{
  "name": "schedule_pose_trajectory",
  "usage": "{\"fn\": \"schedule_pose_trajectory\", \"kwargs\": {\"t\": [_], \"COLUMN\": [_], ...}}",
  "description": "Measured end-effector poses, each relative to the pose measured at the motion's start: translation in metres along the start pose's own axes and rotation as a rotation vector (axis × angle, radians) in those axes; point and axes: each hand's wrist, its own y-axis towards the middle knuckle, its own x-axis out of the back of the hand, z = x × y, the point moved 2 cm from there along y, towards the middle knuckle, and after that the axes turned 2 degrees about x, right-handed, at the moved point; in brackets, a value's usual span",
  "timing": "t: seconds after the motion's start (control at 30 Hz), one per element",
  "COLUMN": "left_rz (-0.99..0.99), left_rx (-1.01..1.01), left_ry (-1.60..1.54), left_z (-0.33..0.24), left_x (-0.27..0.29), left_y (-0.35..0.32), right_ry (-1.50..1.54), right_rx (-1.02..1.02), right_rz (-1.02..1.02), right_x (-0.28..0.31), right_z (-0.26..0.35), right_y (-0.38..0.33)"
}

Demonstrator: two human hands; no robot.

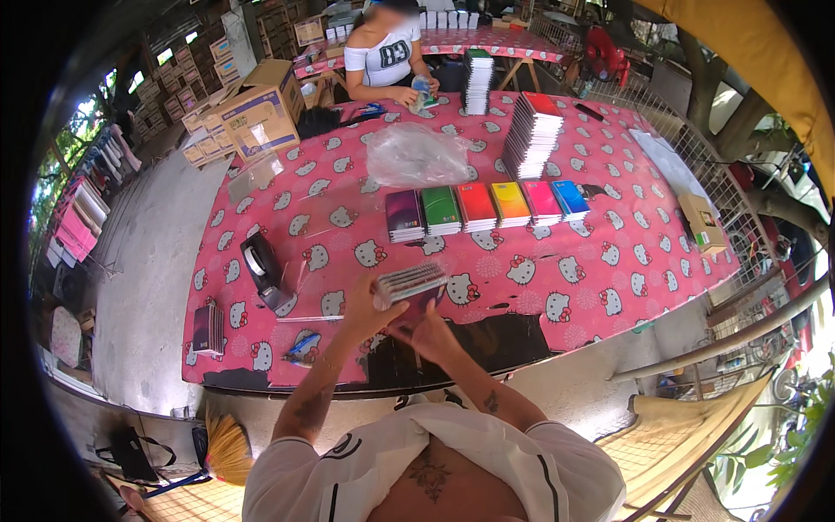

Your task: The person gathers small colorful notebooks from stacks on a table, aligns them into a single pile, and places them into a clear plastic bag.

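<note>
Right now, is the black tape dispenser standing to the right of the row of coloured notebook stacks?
No. The black tape dispenser stands on the pink tablecloth left of the row of coloured notebook stacks, nearer the person.

Head cam, looking down, near pink table (557,261).

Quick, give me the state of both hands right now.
Left hand: closed on the stack of small notebooks, gripping its left end.
Right hand: under the same stack, touching it from below; grip cannot be told.
</note>
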Motion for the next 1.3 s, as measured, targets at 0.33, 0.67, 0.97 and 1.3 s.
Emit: {"fn": "schedule_pose_trajectory", "kwargs": {"t": [0.33, 0.67, 0.97, 1.3], "left_rz": [-0.282, -0.847, -0.967, -0.028], "left_rx": [-0.223, 0.632, 0.492, -0.131], "left_ry": [0.165, -0.088, -0.734, -0.139], "left_z": [0.025, 0.195, 0.235, 0.053], "left_x": [-0.008, 0.177, 0.135, 0.111], "left_y": [-0.017, -0.038, -0.031, -0.025], "right_ry": [-1.225, -2.113, -2.302, -2.387], "right_rx": [0.260, 0.856, 0.700, 0.795], "right_rz": [0.166, 0.180, 0.151, 0.151], "right_x": [-0.034, -0.143, -0.125, -0.129], "right_z": [0.076, 0.072, 0.049, 0.048], "right_y": [0.029, -0.002, 0.018, 0.007]}}
